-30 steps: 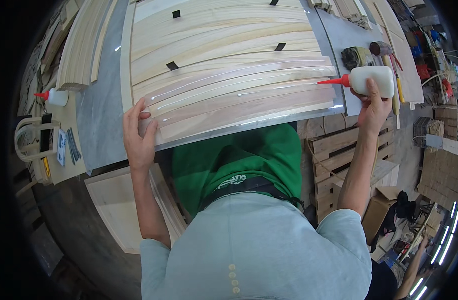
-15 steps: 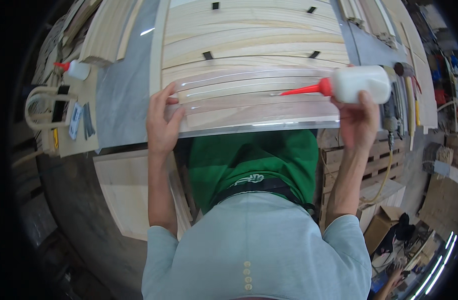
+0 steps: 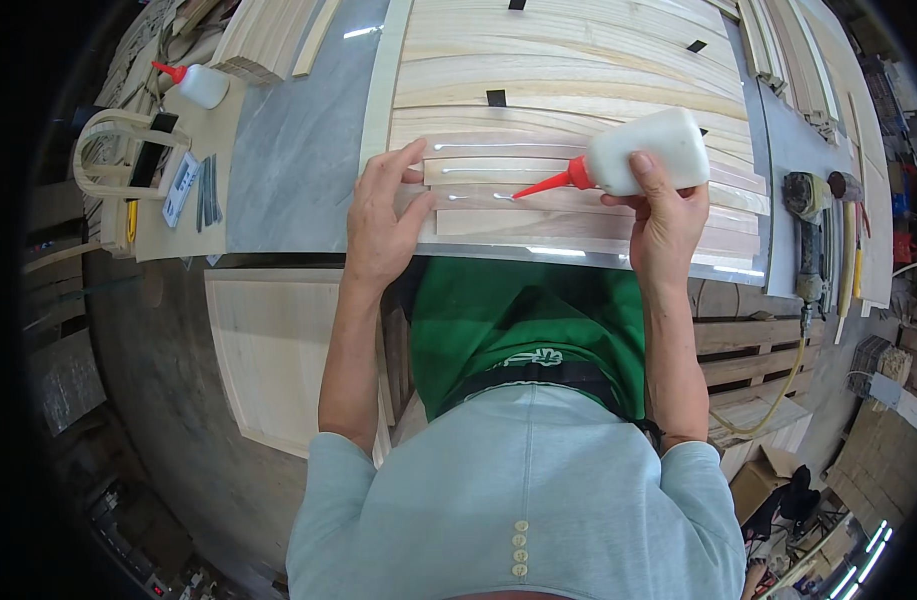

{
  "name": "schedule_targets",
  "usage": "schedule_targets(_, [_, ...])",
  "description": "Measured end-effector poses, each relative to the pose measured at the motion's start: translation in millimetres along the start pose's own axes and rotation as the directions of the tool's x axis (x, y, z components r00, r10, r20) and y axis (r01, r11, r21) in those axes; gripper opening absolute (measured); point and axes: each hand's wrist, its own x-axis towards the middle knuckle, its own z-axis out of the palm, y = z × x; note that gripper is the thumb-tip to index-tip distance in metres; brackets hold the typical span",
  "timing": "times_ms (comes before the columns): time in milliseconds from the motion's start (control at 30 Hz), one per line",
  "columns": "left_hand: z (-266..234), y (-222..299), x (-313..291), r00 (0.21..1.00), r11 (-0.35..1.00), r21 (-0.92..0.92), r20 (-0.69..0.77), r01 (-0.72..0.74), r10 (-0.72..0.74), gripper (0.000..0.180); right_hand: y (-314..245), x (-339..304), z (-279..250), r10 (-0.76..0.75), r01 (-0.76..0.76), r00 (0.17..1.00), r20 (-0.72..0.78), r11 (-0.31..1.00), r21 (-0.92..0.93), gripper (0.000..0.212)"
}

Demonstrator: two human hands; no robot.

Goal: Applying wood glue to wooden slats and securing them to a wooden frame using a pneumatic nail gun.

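Note:
My right hand (image 3: pixel 666 222) is wrapped round a white glue bottle (image 3: pixel 650 150) with a red nozzle. The bottle is tilted, and its nozzle points left and down at one of several narrow wooden strips (image 3: pixel 538 222) lying side by side. White glue shows at the tip, and lines of glue run along the strips. At the strips' left ends rests my left hand (image 3: pixel 383 220), thumb and fingers apart and grasping nothing. Beyond the strips lie wider pale boards (image 3: pixel 578 65) with small black pieces (image 3: pixel 495 98) on them.
A second glue bottle (image 3: pixel 203 87), a wooden frame-like piece (image 3: pixel 118 155) and grey strips (image 3: pixel 209 190) lie on the left. Wood stacks (image 3: pixel 268 40) stand at the far left. On the right are a power tool (image 3: pixel 808 235) and a hammer (image 3: pixel 844 187). A wooden panel (image 3: pixel 278 350) sits below the table's edge.
The glue bottle has moved left along the strips toward my left hand and tilts more steeply. My left hand stays at the strips' ends. The whole view has shifted.

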Motion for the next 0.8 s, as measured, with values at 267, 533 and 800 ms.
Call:
schedule_targets(267, [-1.2,-1.3,-0.4,1.0,1.0,0.008,-0.001,-0.02,0.02,0.056,-25.0,0.3,-38.4,-0.079,0.074,0.994,-0.079,0.996,-0.058,0.048])
schedule_targets(533, [-8.5,2.4,-18.4,0.999,1.0,0.001,0.01,-0.031,0.031,0.055,-28.8,-12.5,-58.7,0.024,-0.022,1.0,-0.008,0.979,0.205,0.042])
schedule_targets(800, [-6.0,-1.5,-21.4,0.999,0.996,0.079,0.008,-0.042,0.042,0.056,-1.1,-32.2,-24.7,0.117,-0.152,0.979,0.168,0.965,0.213,0.047])
